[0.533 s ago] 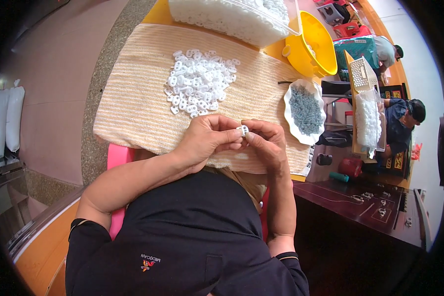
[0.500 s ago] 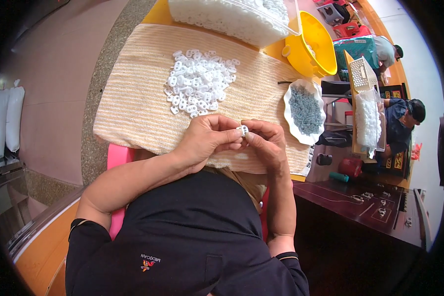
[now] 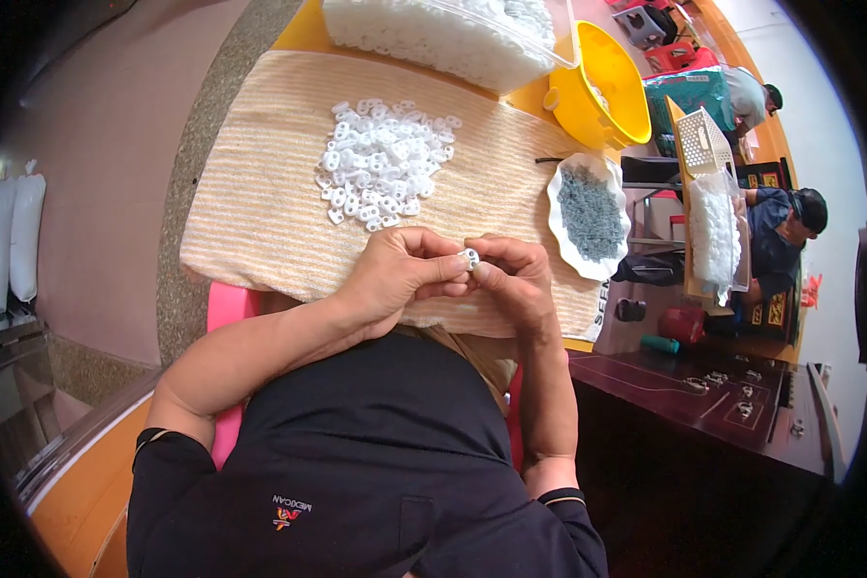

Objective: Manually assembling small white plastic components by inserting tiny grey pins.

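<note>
Between my two hands, just in front of my body, is a small white plastic cord lock (image 3: 470, 257) with two holes in its face. My left hand (image 3: 409, 265) pinches it from the left with thumb and fingertips. From the other side, the thumb and forefinger of my right hand (image 3: 516, 279) close on the same piece. A heap of similar white cord locks (image 3: 380, 159) lies on the striped towel (image 3: 260, 173) beyond my hands. To the right, a white wavy-edged dish (image 3: 556, 207) holds many tiny grey pieces (image 3: 591, 214), too small to make out singly.
A clear bin (image 3: 443, 43) full of white pieces and a yellow tub (image 3: 602, 87) stand at the far edge. A short dark stick (image 3: 549, 160) lies near the dish. At right are a dark red tabletop (image 3: 665, 395) and two people seated at another table.
The white cord lock has turned slightly between my fingertips, its two holes now showing more plainly. Both hands keep their pinch. The whole view has shifted a little.
</note>
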`<state>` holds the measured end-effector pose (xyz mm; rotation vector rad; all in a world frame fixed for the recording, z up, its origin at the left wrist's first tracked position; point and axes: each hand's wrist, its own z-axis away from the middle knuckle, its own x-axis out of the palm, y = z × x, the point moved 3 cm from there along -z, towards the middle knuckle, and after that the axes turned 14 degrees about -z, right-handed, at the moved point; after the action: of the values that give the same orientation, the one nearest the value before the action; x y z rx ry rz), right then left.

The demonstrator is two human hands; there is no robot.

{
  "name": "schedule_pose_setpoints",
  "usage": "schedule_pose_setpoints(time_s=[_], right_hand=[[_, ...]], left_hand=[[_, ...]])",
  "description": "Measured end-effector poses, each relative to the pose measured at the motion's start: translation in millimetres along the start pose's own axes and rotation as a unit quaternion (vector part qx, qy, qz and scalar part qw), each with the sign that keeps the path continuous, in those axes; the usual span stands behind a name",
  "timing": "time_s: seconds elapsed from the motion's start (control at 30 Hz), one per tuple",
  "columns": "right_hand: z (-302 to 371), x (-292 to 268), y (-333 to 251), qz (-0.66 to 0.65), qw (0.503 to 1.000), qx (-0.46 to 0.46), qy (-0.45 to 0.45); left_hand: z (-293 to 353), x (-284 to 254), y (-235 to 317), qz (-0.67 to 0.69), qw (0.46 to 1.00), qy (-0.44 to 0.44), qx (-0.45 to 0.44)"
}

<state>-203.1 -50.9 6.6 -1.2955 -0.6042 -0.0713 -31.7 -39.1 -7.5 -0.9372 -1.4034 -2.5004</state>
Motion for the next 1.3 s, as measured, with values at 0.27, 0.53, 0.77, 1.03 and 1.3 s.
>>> schedule_pose_setpoints(time_s=[0.27, 0.53, 0.77, 1.03, 1.3], right_hand=[[-1.3, 1.8, 0.6, -0.045, 0.999, -0.005, 0.004], [-1.2, 8.0, -3.6, -0.042, 0.998, -0.044, -0.032], [0.0, 8.0, -3.0, -0.036, 0.997, -0.053, -0.039], [3.5, 6.5, -2.5, -0.027, 0.996, -0.056, -0.064], [1.3, 15.4, -9.6, -0.060, 0.997, -0.014, -0.050]], left_hand=[[-4.8, 0.7, 0.7, 0.029, 0.999, -0.042, 0.001], [-5.5, 3.2, 2.5, 0.029, 0.996, -0.082, 0.016], [-2.6, 5.3, 1.1, 0.027, 0.994, -0.105, 0.033], [1.2, 10.1, 2.4, 0.007, 0.992, -0.106, 0.061], [-5.5, 6.9, 2.2, -0.002, 0.993, -0.110, 0.033]])
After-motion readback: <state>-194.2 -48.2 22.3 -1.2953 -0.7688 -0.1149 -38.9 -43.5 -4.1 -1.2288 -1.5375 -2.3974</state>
